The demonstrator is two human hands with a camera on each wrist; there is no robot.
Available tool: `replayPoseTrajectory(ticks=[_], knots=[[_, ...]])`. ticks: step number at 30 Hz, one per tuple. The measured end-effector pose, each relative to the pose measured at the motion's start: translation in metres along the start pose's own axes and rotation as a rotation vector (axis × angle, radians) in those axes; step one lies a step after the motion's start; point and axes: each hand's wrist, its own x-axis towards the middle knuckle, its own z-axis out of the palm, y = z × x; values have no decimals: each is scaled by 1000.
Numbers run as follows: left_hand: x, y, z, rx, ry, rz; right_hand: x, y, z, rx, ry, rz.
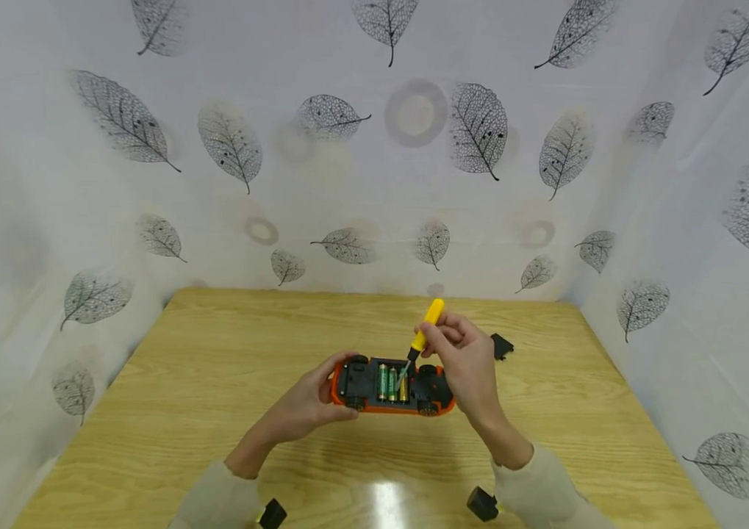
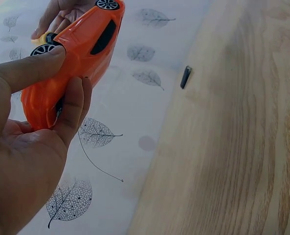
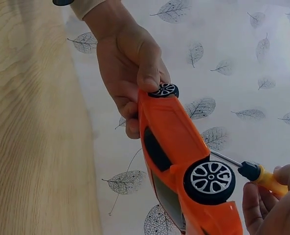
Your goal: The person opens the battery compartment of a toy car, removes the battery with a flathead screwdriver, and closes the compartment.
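An orange toy car (image 1: pixel 329 389) is held upside down above the table, its black underside facing up. My left hand (image 1: pixel 308 404) grips one end of it, thumb on the near side and fingers on the far side. Several batteries (image 1: pixel 384 382) lie side by side in the uncovered compartment. My right hand (image 1: pixel 473 367) pinches a yellow-handled screwdriver (image 1: pixel 430 322), its shaft slanting down to the batteries. Whether the tip touches one I cannot tell. In the right wrist view, the car body (image 3: pixel 176 129) partly hides the screwdriver shaft (image 3: pixel 225 157).
A small black cover (image 1: pixel 501 347) lies on the wooden table (image 1: pixel 248 330) behind the right hand. From the car hangs a thin wire (image 2: pixel 93 162). Leaf-printed white sheeting (image 1: pixel 361 184) surrounds the table's back and sides.
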Motion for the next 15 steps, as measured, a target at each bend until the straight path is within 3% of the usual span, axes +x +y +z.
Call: replayPoseTrajectory(ticks=[15], knots=[[0,0,-2,-16,34,-12,-10,-5,4,-6,-3,-40]])
